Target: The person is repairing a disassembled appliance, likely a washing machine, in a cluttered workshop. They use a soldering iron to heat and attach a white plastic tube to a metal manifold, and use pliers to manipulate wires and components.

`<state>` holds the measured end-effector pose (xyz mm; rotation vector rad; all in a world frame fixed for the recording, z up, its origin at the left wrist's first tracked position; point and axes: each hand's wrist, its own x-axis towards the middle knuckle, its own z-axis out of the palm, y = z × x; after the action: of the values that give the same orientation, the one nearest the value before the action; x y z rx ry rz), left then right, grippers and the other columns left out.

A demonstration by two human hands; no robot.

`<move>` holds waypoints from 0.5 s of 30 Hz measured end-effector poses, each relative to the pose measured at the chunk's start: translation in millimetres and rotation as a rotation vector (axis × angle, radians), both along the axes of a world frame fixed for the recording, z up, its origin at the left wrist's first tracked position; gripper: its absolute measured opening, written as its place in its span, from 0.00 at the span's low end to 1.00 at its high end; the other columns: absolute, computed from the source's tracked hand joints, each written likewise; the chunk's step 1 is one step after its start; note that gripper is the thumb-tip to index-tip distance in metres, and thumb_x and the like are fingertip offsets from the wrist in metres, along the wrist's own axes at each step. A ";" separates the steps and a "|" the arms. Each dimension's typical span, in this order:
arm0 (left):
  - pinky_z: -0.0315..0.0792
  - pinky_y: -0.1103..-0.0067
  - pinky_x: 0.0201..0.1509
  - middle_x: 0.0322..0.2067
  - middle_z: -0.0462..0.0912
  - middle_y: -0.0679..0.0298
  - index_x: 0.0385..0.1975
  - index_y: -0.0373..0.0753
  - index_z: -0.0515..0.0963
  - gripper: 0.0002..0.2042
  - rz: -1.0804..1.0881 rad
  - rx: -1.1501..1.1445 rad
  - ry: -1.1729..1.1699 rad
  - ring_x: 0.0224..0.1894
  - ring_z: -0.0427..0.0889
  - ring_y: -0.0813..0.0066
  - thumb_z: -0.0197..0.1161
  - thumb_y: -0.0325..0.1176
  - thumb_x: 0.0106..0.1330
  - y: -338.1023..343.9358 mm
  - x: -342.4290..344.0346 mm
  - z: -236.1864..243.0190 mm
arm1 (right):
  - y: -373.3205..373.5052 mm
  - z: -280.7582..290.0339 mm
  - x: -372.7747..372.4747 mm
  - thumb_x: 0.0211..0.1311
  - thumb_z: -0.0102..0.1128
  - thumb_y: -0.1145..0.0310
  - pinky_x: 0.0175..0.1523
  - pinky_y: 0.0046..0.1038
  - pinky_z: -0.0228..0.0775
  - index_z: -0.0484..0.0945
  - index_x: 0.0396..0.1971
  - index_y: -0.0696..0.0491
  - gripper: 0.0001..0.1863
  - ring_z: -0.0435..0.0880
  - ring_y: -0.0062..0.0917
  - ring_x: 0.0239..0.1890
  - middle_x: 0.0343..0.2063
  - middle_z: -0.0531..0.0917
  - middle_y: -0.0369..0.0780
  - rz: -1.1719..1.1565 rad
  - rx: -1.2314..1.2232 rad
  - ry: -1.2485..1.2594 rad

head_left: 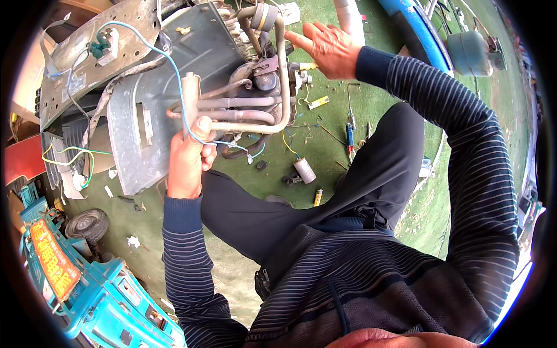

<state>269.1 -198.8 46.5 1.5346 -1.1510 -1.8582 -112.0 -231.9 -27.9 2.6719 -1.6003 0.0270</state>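
Note:
My left hand grips an upright tan metal piece of the dismantled pipe assembly, with a thin blue wire running across it by my thumb. Bent metal pipes extend rightward from there around a dark cylindrical part. At the top right of the assembly, my right hand has its index finger stretched toward the tall pipe, the other fingers bent loosely. A small yellow piece lies by its thumb; whether it is touched I cannot tell. A grey bent panel stands left of the pipes.
Green flooring carries a silver capacitor, yellow batteries, a blue-handled tool and debris. A turquoise vehicle and a loose wheel are at lower left; a blue object and a grey tank at upper right.

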 end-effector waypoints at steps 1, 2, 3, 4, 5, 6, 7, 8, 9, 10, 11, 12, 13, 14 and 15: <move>0.55 0.87 0.17 0.22 0.69 0.74 0.38 0.40 0.75 0.21 0.017 -0.006 -0.005 0.20 0.68 0.88 0.66 0.55 0.72 1.1 -0.8 0.5 | 14.6 5.4 4.2 0.51 0.64 0.77 0.50 0.42 0.74 0.54 0.77 0.51 0.50 0.78 0.41 0.48 0.44 0.73 0.46 -0.049 0.026 -0.011; 0.54 0.87 0.18 0.21 0.68 0.74 0.35 0.40 0.75 0.22 0.034 -0.011 -0.009 0.19 0.67 0.88 0.68 0.56 0.71 2.4 -3.0 2.1 | 28.8 2.3 9.1 0.50 0.65 0.77 0.51 0.42 0.73 0.51 0.79 0.52 0.53 0.79 0.41 0.46 0.44 0.73 0.47 -0.121 0.044 0.007; 0.54 0.87 0.18 0.19 0.68 0.74 0.32 0.40 0.75 0.23 0.048 -0.019 -0.006 0.19 0.67 0.88 0.69 0.56 0.69 2.7 -6.6 3.0 | 40.4 12.3 14.4 0.52 0.65 0.76 0.51 0.43 0.73 0.52 0.78 0.53 0.51 0.79 0.41 0.46 0.43 0.73 0.48 -0.190 0.100 0.022; 0.54 0.87 0.18 0.19 0.68 0.74 0.32 0.40 0.75 0.23 0.046 -0.020 -0.006 0.19 0.67 0.88 0.69 0.56 0.69 2.7 -7.7 3.8 | 49.2 14.9 20.1 0.53 0.65 0.76 0.51 0.43 0.73 0.53 0.78 0.54 0.50 0.80 0.42 0.46 0.43 0.74 0.48 -0.226 0.123 0.017; 0.54 0.87 0.18 0.19 0.68 0.74 0.32 0.40 0.75 0.23 0.043 -0.021 -0.006 0.19 0.67 0.88 0.69 0.56 0.69 2.6 -8.5 4.3 | 54.9 15.1 23.6 0.55 0.64 0.76 0.50 0.44 0.73 0.53 0.78 0.55 0.49 0.80 0.42 0.47 0.43 0.74 0.49 -0.262 0.147 0.011; 0.54 0.87 0.18 0.19 0.68 0.74 0.31 0.40 0.75 0.23 0.042 -0.022 -0.008 0.19 0.67 0.88 0.69 0.56 0.69 2.7 -8.5 5.3 | 58.3 14.7 24.5 0.55 0.64 0.72 0.42 0.40 0.74 0.57 0.75 0.56 0.45 0.81 0.41 0.43 0.41 0.75 0.49 -0.220 0.061 0.013; 0.54 0.87 0.18 0.20 0.68 0.74 0.32 0.40 0.75 0.23 0.043 -0.023 -0.005 0.19 0.67 0.88 0.69 0.56 0.69 3.0 -8.2 5.2 | 58.5 14.9 24.1 0.55 0.64 0.71 0.41 0.40 0.74 0.58 0.73 0.56 0.43 0.82 0.41 0.41 0.40 0.75 0.49 -0.224 0.084 0.032; 0.54 0.88 0.18 0.20 0.68 0.74 0.32 0.40 0.75 0.23 0.045 -0.023 -0.003 0.19 0.67 0.88 0.69 0.56 0.69 3.5 -7.6 4.4 | 58.1 15.5 23.3 0.56 0.64 0.71 0.40 0.40 0.75 0.60 0.72 0.55 0.42 0.82 0.41 0.40 0.40 0.76 0.49 -0.227 0.107 0.050; 0.55 0.88 0.18 0.20 0.68 0.74 0.32 0.40 0.75 0.23 0.046 -0.022 -0.002 0.19 0.67 0.88 0.69 0.56 0.69 3.8 -6.7 4.1 | 57.0 17.4 24.1 0.56 0.64 0.71 0.39 0.39 0.75 0.61 0.71 0.55 0.40 0.83 0.40 0.39 0.39 0.76 0.48 -0.231 0.131 0.067; 0.55 0.88 0.18 0.21 0.69 0.74 0.33 0.39 0.76 0.23 0.052 -0.022 -0.005 0.19 0.67 0.88 0.69 0.56 0.69 4.0 -6.8 5.4 | 52.8 18.1 24.0 0.56 0.65 0.73 0.41 0.41 0.75 0.61 0.70 0.53 0.40 0.82 0.41 0.41 0.40 0.76 0.48 -0.219 0.121 0.091; 0.55 0.88 0.18 0.21 0.69 0.74 0.33 0.39 0.76 0.23 0.058 -0.022 -0.009 0.19 0.67 0.88 0.69 0.56 0.69 4.4 -7.5 7.6 | 44.3 17.7 22.2 0.56 0.65 0.74 0.43 0.42 0.75 0.62 0.70 0.52 0.39 0.82 0.41 0.43 0.41 0.75 0.47 -0.206 0.112 0.113; 0.55 0.88 0.18 0.21 0.69 0.74 0.34 0.39 0.76 0.23 0.056 -0.023 -0.004 0.19 0.67 0.88 0.69 0.56 0.69 3.6 -9.5 8.7 | 35.5 18.5 16.3 0.56 0.65 0.76 0.45 0.43 0.75 0.62 0.69 0.51 0.39 0.81 0.42 0.45 0.41 0.75 0.47 -0.202 0.100 0.144; 0.55 0.88 0.18 0.21 0.69 0.73 0.34 0.38 0.76 0.24 0.045 -0.025 -0.003 0.19 0.67 0.88 0.69 0.56 0.69 2.3 -9.8 7.8 | 20.3 15.8 5.6 0.54 0.64 0.77 0.46 0.43 0.76 0.64 0.65 0.49 0.36 0.81 0.39 0.46 0.41 0.75 0.45 -0.131 0.039 0.151; 0.55 0.88 0.18 0.22 0.69 0.73 0.34 0.38 0.76 0.24 0.036 -0.028 -0.003 0.20 0.67 0.88 0.69 0.56 0.69 1.1 -9.5 5.7 | 1.2 10.0 -5.5 0.54 0.64 0.78 0.47 0.43 0.76 0.66 0.62 0.49 0.34 0.80 0.39 0.47 0.41 0.74 0.45 -0.030 -0.027 0.115; 0.55 0.88 0.18 0.22 0.69 0.73 0.35 0.38 0.76 0.24 0.037 -0.032 -0.008 0.20 0.67 0.88 0.69 0.56 0.69 1.2 -7.7 4.9 | -19.0 4.0 -11.6 0.53 0.64 0.78 0.48 0.42 0.77 0.67 0.59 0.48 0.31 0.80 0.38 0.48 0.42 0.74 0.44 0.081 -0.095 0.074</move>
<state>261.4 -197.6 51.4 1.5363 -1.1428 -1.8025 -123.6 -251.0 -24.0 2.6313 -1.4322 0.0059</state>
